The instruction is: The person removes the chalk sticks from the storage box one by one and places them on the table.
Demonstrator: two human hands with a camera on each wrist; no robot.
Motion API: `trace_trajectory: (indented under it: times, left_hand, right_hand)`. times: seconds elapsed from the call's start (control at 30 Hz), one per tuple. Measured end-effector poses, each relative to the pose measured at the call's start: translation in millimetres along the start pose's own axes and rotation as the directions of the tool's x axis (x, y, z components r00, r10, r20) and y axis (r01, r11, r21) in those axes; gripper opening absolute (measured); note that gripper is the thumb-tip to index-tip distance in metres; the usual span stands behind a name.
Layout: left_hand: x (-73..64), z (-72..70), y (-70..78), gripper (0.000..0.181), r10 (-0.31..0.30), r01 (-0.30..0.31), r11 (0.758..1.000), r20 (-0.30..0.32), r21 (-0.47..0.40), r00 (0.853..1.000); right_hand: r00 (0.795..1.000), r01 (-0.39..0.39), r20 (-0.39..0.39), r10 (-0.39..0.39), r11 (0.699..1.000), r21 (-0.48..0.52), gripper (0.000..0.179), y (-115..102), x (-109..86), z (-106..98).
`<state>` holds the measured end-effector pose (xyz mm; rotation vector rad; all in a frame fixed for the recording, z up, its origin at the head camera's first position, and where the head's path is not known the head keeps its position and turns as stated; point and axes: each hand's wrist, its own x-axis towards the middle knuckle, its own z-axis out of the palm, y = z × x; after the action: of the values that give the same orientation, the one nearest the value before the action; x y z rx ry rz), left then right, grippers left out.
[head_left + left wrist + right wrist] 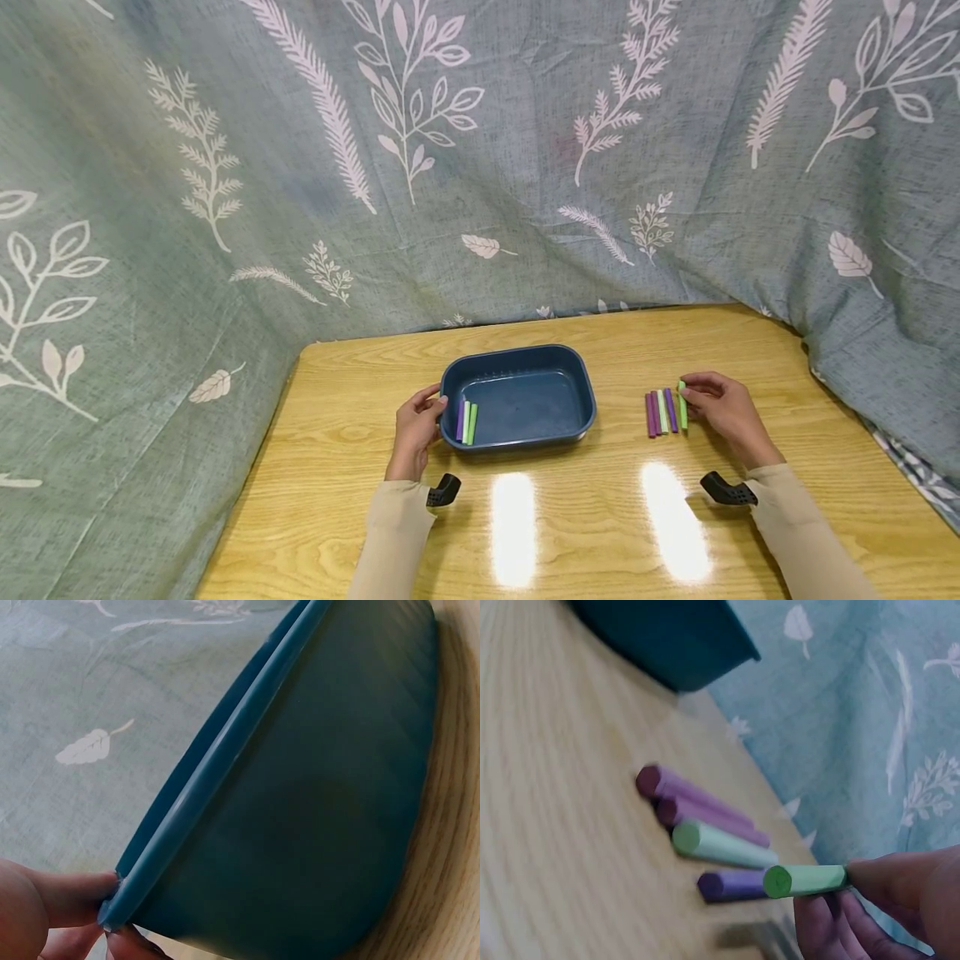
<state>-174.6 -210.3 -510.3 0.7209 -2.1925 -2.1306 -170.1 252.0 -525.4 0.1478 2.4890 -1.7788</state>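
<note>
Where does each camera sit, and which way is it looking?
Head: on the head, facing forward and down at the blue tub; the left hand, right hand and sleeves show.
Left wrist: on that wrist, facing the tub's outer wall; left fingers pinching its rim show.
Right wrist: on that wrist, facing coloured sticks; right fingers pinching a bright green stick show.
Head and right wrist both show that green stick.

The tub (528,408) is shown in smooth plastic, with a soft gloss along the rim. The sticks (727,844) are matt and smooth-sided; their material cannot be told. The table (585,525) is surfaced in wood grain, and light is mirrored in its glossy finish. The curtain (517,167) is rendered in matt, creased cloth, the sleeves (397,533) in matt cloth.
</note>
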Motion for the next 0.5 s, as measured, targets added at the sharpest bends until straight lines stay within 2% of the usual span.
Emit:
trace_trajectory:
  times: [0.13,0.5]
  left_hand:
    - [0.5,0.0,0.8,0.034,0.004,-0.004,1.0,-0.003,-0.001,1.0]
    - [0.4,-0.7,1.0,0.034,0.009,-0.009,1.0,0.001,-0.002,1.0]
  right_hand:
    - [1.0,0.007,-0.016,-0.007,0.999,-0.039,0.038,5.1,0.3,-0.4]
    - [0.996,0.084,-0.02,-0.087,0.991,-0.106,0.035,9.9,2.1,2.4]
